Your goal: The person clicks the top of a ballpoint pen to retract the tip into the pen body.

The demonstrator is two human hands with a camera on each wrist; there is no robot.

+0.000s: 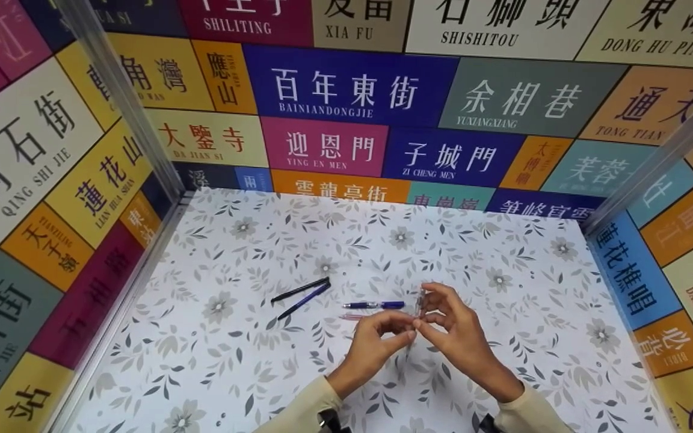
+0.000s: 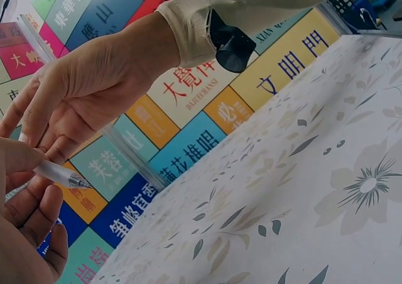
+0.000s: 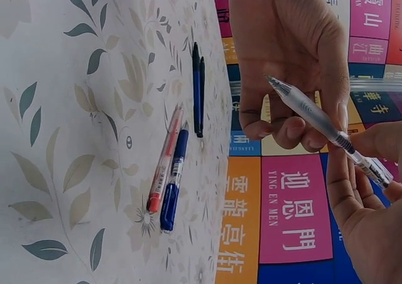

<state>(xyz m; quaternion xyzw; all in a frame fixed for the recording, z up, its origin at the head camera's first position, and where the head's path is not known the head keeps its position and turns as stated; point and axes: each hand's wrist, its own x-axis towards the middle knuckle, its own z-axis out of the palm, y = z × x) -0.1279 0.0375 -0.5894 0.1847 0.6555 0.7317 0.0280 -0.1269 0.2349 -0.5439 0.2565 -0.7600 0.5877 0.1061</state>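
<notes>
left hand (image 1: 378, 338) and right hand (image 1: 459, 334) pinch the clear pen (image 3: 306, 110), tip near, apparently adjusting it; next move likely calls for steady, opposed pressure.

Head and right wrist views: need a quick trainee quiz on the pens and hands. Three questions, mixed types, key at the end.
1. How many pens lie on the table?
2. True or false: the clear pen is held off the table, where the left hand and right hand come together.
3. In the head view, how do the black pen and the black-and-blue pen lie?
A. Parallel
B. Converging at one end
C. In one straight line

Key:
1. Four: those two, plus the red pen and the blue pen side by side.
2. True.
3. B.
</notes>
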